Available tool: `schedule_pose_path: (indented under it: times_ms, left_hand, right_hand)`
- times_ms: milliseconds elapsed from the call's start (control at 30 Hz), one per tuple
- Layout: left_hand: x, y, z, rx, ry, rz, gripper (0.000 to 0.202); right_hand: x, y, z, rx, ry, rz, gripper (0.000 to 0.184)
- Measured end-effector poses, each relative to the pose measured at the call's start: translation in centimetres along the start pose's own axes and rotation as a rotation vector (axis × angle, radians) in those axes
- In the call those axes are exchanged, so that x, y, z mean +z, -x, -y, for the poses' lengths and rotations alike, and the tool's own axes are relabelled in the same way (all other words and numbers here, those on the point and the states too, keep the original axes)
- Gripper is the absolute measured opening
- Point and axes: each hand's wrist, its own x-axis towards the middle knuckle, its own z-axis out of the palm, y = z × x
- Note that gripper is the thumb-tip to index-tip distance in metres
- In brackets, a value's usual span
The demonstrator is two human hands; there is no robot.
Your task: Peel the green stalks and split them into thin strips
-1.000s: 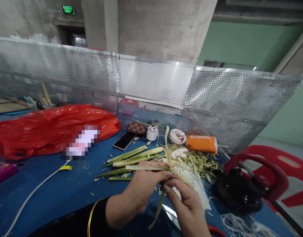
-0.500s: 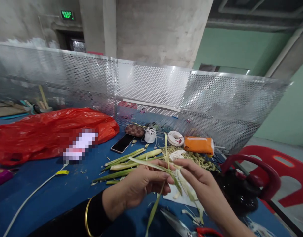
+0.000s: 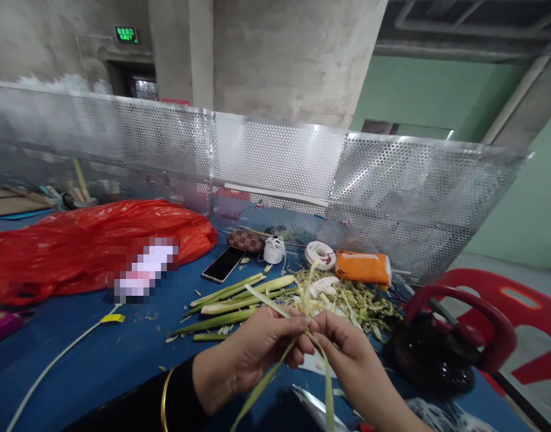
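Thin pale-green leaf strips (image 3: 262, 384) cross between my two hands above the blue table. My left hand (image 3: 261, 339) pinches them where they meet, thumb on top, with one end sticking out to the upper left. Fingertips of my right hand (image 3: 347, 345) are closed on the strips at the same crossing, touching my left fingers. Two long ends hang down toward me, and another points up. Beyond my left hand lie several green stalks (image 3: 230, 303). Below the hands, a pair of scissors (image 3: 318, 409) shows its blade; its red handle is mostly hidden by my right arm.
A pile of plant scraps (image 3: 360, 303) lies behind my right hand, near an orange packet (image 3: 363, 268) and a ribbon spool (image 3: 320, 255). A dark kettle (image 3: 430, 354) stands at right. Left are a phone (image 3: 223, 264), a red plastic bag (image 3: 77, 240) and a white cable (image 3: 54, 363).
My right hand has drawn in against my left and closed on the strips. A strip end that hung by my right hand now hangs straight down between the hands.
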Motion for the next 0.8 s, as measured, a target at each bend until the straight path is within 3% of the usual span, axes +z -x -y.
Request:
schedule_pose_path:
  times_ms: [100,167,267,500,667,800]
  left_hand:
    - [-0.2,-0.3,0.3,0.046,-0.037,-0.046,0.025]
    - [-0.2,-0.3,0.2,0.052,-0.033,-0.076,0.023]
    - [0.0,-0.2,0.1,0.022,0.021,-0.108,0.018]
    - [0.2,-0.1,0.0,-0.039,0.100,-0.119,0.022]
    - [-0.1,-0.2,0.1,0.047,0.047,-0.022,0.032]
    - [-0.2,-0.2,0.3,0.134,-0.064,-0.021,0.034]
  right_hand:
    - [0.3,0.0,-0.4,-0.324,0.412,-0.185,0.022]
    - [0.6,0.0,-0.4,-0.525,0.572,-0.254,0.020]
    - [1.1,0.1,-0.4,-0.652,0.669,-0.260,0.021]
    - [1.0,0.0,-1.1,-0.594,0.610,-0.309,0.018]
    - [0.6,0.2,-1.7,-0.366,0.434,-0.313,0.014]
    - [0.5,0.2,-2.2,-0.292,0.382,-0.307,0.013]
